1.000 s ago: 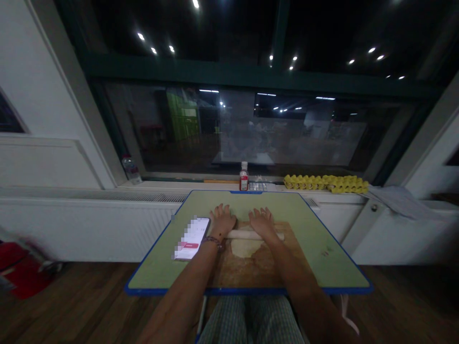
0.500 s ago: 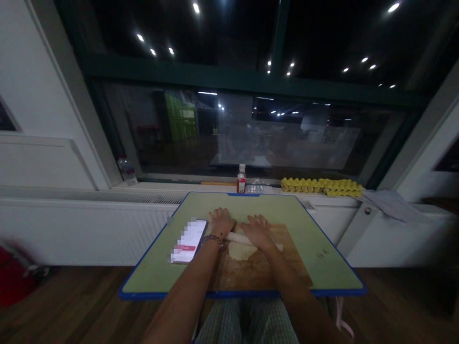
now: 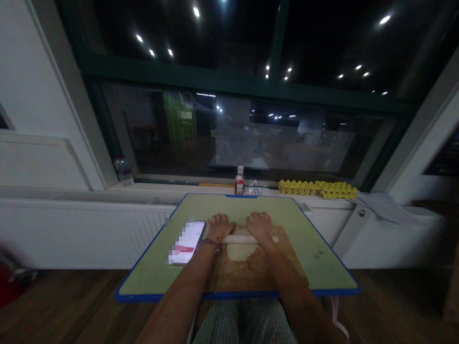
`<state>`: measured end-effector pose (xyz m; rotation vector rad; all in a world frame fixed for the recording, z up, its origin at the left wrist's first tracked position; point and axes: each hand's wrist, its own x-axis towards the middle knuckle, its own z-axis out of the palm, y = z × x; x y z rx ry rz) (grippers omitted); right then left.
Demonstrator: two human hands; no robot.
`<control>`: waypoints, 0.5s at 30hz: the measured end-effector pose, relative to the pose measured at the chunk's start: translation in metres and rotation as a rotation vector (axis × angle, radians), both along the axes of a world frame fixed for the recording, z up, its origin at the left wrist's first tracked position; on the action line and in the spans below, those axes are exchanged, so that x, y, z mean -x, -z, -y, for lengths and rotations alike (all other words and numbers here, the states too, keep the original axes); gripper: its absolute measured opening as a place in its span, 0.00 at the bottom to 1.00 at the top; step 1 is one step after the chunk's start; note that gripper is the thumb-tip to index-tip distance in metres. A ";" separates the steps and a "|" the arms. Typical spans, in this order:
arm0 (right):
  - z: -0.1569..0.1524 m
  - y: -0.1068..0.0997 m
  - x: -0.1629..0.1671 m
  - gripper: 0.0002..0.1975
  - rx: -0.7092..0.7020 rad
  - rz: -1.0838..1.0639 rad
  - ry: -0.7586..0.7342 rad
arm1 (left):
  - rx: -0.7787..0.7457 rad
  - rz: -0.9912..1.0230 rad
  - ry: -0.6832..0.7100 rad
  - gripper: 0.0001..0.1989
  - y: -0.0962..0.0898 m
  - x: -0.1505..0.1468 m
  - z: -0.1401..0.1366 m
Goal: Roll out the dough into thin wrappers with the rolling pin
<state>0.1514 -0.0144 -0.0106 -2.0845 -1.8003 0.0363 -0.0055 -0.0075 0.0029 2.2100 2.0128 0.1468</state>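
A pale rolling pin point(image 3: 239, 239) lies nearly level across a wooden board point(image 3: 251, 278). My left hand point(image 3: 220, 229) presses its left end under the palm, fingers stretched forward and spread. Nearer the pin's right end, my right hand point(image 3: 260, 225) rests its palm on the wood, also with fingers extended past it. The palms hide part of the contact with the pin. A flat, pale sheet of dough point(image 3: 241, 252) lies on the board between my wrists, its far edge partly under the pin.
A lit phone point(image 3: 189, 242) lies left of the board on the green, blue-edged table point(image 3: 158, 272). Behind it, the windowsill holds a small red-labelled bottle point(image 3: 240, 181), a yellow egg carton point(image 3: 317, 189) and a clear plastic bottle point(image 3: 124, 171). A grey cloth point(image 3: 385, 206) hangs at right.
The rolling pin has turned from slanting down to the right to nearly level. My left hand has come slightly nearer to me, while the right hand's fingers point straighter forward.
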 end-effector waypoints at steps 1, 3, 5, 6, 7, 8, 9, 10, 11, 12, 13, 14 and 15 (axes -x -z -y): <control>0.000 0.000 0.001 0.23 -0.015 -0.001 0.000 | -0.006 0.013 -0.009 0.28 0.000 0.000 -0.001; -0.002 -0.001 0.002 0.23 -0.026 -0.006 0.008 | -0.049 0.045 -0.032 0.27 0.001 0.000 -0.003; -0.005 -0.003 0.003 0.23 -0.022 -0.017 0.016 | -0.101 0.082 -0.060 0.25 0.003 0.000 -0.006; -0.007 -0.004 0.003 0.23 -0.019 -0.024 0.016 | -0.126 0.100 -0.071 0.24 0.004 0.000 -0.007; -0.008 -0.005 0.003 0.22 -0.020 -0.030 0.015 | -0.149 0.115 -0.085 0.23 0.005 0.000 -0.009; -0.010 -0.006 0.002 0.22 -0.028 -0.036 0.016 | -0.169 0.128 -0.099 0.22 0.005 0.000 -0.010; -0.011 -0.007 0.002 0.22 -0.040 -0.040 0.018 | -0.189 0.138 -0.113 0.21 0.005 0.000 -0.011; -0.012 -0.008 0.002 0.22 -0.052 -0.043 0.024 | -0.210 0.143 -0.123 0.20 0.005 0.000 -0.012; -0.013 -0.009 0.002 0.22 -0.064 -0.045 0.032 | -0.229 0.144 -0.133 0.20 0.004 0.000 -0.012; -0.014 -0.010 0.002 0.22 -0.072 -0.045 0.042 | -0.248 0.141 -0.140 0.20 0.004 0.000 -0.012; -0.015 -0.010 0.002 0.22 -0.079 -0.046 0.050 | -0.267 0.132 -0.143 0.20 0.003 -0.001 -0.012; -0.016 -0.010 0.002 0.22 -0.082 -0.048 0.058 | -0.286 0.119 -0.141 0.20 0.002 -0.001 -0.012; -0.019 -0.010 0.001 0.22 -0.080 -0.050 0.065 | -0.304 0.101 -0.133 0.20 0.002 -0.002 -0.011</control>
